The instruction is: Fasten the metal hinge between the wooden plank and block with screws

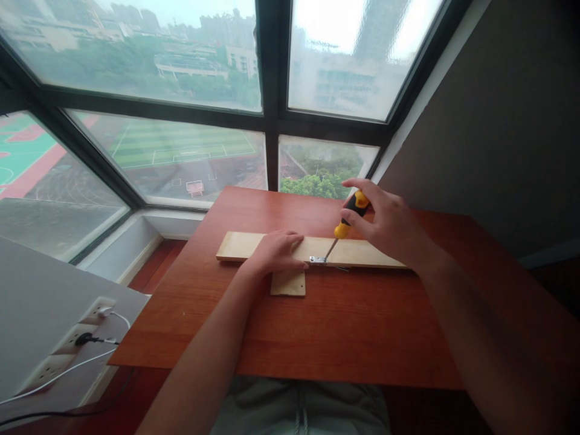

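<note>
A long pale wooden board [240, 244] lies across the reddish-brown table [344, 338]. My left hand [278, 251] grips the board from its near edge, thumb toward me and fingers over the top. Just right of that thumb, a small silver metal hinge or bracket [318, 260] sits at the board's near edge. My right hand [385, 220] is closed around the yellow and black handle of a screwdriver [356, 208]. Its shaft slants down and its tip meets the metal piece. A smaller wooden piece [289, 284] with a hole juts out toward me below my left hand.
A thin metal item [343, 268] lies by the board's near edge. Large windows [181, 145] stand behind the table, with a dark wall [489, 127] at right. Wall sockets [75, 338] with plugged-in cables are at lower left.
</note>
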`<state>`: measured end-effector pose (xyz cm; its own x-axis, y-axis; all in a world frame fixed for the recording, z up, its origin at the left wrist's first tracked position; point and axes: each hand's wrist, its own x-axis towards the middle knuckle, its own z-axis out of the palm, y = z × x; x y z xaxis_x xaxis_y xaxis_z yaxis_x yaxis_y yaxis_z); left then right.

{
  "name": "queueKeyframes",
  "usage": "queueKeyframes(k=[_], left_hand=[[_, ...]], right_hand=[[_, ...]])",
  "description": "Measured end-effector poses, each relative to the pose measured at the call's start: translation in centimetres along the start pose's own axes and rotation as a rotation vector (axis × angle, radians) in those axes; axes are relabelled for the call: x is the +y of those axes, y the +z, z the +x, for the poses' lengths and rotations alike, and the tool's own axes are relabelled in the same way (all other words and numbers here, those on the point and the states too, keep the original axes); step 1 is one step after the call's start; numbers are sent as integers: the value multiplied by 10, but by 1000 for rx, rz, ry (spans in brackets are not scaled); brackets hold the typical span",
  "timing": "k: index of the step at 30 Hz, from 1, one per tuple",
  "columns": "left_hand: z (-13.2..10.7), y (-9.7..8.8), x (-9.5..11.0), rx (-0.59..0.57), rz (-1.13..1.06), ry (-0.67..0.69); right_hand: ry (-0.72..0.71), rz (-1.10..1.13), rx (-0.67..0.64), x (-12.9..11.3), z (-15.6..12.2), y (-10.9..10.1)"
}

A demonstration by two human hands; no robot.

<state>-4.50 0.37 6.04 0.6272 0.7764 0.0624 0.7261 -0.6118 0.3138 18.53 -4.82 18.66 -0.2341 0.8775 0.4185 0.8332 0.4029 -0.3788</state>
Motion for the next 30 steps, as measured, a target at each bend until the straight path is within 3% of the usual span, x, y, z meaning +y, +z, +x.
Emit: queueKeyframes(k=[3,9,17,24,30], left_hand=[[0,0,0,4,2,2],[-1,1,0,21,-7,9],[-1,1,1,21,-6,3],[0,3,-1,20,-3,5],[0,3,-2,17,-8,9]], right_hand=[[56,-179,92,-1,0,4],[-29,205,-69,1,-2,2],[47,-191,83,-4,0,8],[-8,237,-119,-2,1,-3],[55,-144,55,0,1,1]])
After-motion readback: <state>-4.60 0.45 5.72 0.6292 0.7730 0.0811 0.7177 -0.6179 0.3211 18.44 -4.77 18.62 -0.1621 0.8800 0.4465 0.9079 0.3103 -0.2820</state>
